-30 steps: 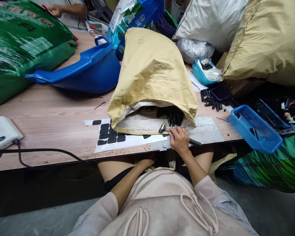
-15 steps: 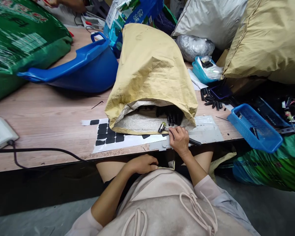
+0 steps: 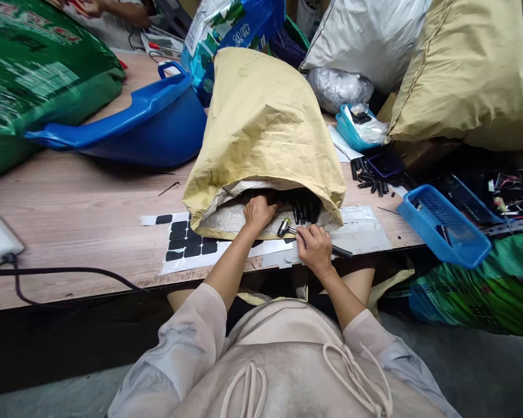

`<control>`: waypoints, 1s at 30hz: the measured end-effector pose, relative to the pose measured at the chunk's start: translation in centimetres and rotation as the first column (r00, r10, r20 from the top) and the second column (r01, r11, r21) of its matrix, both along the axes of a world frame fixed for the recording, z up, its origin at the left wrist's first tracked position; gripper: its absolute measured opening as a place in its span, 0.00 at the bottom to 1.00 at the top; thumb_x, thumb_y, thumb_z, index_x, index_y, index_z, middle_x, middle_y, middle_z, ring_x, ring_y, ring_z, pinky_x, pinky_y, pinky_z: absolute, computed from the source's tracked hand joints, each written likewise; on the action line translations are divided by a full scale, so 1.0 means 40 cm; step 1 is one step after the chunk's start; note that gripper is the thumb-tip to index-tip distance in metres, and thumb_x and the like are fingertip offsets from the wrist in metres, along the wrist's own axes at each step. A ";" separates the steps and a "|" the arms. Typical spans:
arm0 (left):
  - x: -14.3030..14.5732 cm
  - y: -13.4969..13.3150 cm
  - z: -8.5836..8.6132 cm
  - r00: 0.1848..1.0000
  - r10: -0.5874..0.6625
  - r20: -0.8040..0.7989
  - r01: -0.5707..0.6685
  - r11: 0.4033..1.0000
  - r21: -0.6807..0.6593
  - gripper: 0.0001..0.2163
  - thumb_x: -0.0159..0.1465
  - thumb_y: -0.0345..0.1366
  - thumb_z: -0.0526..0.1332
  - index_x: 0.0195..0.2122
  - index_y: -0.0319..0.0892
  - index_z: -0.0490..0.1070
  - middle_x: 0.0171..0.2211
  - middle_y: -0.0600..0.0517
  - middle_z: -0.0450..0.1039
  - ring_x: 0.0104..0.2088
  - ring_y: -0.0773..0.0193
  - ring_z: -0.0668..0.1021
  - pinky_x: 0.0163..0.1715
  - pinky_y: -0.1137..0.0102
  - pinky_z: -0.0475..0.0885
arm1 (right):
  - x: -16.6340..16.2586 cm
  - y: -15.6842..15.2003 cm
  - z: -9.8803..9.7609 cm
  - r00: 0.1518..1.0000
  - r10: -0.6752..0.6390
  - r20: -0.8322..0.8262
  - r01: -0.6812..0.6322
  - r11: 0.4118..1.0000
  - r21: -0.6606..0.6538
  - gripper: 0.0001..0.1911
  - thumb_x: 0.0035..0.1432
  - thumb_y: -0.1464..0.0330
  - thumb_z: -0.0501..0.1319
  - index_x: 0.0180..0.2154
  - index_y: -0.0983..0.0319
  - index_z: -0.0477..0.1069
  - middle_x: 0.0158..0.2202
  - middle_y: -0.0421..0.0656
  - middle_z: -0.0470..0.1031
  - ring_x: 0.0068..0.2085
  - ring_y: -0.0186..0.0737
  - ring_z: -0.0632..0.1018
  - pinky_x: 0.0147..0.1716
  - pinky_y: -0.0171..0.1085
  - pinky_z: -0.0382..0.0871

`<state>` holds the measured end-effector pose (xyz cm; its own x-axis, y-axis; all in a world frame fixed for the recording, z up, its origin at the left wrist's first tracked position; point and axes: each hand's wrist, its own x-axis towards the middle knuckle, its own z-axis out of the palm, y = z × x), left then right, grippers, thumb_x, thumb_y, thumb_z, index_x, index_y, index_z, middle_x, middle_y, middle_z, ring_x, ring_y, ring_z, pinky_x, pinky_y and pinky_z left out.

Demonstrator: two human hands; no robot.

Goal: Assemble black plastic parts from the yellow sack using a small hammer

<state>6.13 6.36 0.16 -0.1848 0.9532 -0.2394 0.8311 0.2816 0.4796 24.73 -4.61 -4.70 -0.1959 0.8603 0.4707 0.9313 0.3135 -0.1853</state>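
A large yellow sack lies on the table with its mouth towards me. Dark tube-like parts show inside it. My left hand reaches into the mouth; its fingertips are hidden in the shadow among the dark contents. In my right hand is a small hammer, its metal and yellow head resting at the sack's lower lip and its black handle sticking out to the right. Under the sack's front edge lies a white sheet with black rounded-square stickers.
Left stand a blue scoop-shaped basin and a green sack. A white device trails a black cable. Right are a blue basket, loose black parts and stuffed sacks. A person's hand shows far left.
My left hand has moved up from my lap into the mouth of the sack. The right hand keeps hold of the hammer in nearly the same place.
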 end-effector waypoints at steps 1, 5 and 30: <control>-0.012 -0.007 -0.001 1.000 -0.017 -0.004 0.017 1.000 0.006 0.17 0.66 0.50 0.64 0.42 0.40 0.81 0.45 0.36 0.82 0.50 0.41 0.82 0.44 0.60 0.74 | 0.000 0.000 0.000 1.000 -0.002 0.002 0.002 1.000 -0.001 0.11 0.70 0.65 0.60 0.48 0.57 0.80 0.38 0.44 0.76 0.40 0.43 0.70 0.42 0.41 0.57; -0.092 -0.058 -0.010 0.992 -0.118 0.048 0.110 0.983 0.144 0.13 0.65 0.44 0.66 0.44 0.42 0.78 0.43 0.44 0.81 0.45 0.50 0.81 0.42 0.64 0.73 | 0.001 0.001 -0.002 1.000 0.000 -0.012 0.000 1.000 0.021 0.11 0.69 0.64 0.60 0.48 0.57 0.80 0.38 0.44 0.77 0.40 0.44 0.70 0.42 0.41 0.58; -0.173 -0.130 -0.120 0.866 -0.380 0.325 0.254 0.894 0.368 0.08 0.59 0.36 0.71 0.40 0.45 0.82 0.37 0.53 0.77 0.43 0.57 0.78 0.45 0.65 0.71 | -0.102 0.033 0.063 0.951 0.173 -0.256 -0.194 0.979 -0.061 0.18 0.75 0.65 0.54 0.57 0.55 0.79 0.39 0.44 0.78 0.40 0.36 0.79 0.40 0.32 0.71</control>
<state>-0.80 1.16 -4.62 0.1853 0.9792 0.0822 0.5850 -0.1771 0.7914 20.66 -3.31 -2.19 -0.2405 0.8590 0.4521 0.7803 0.4481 -0.4363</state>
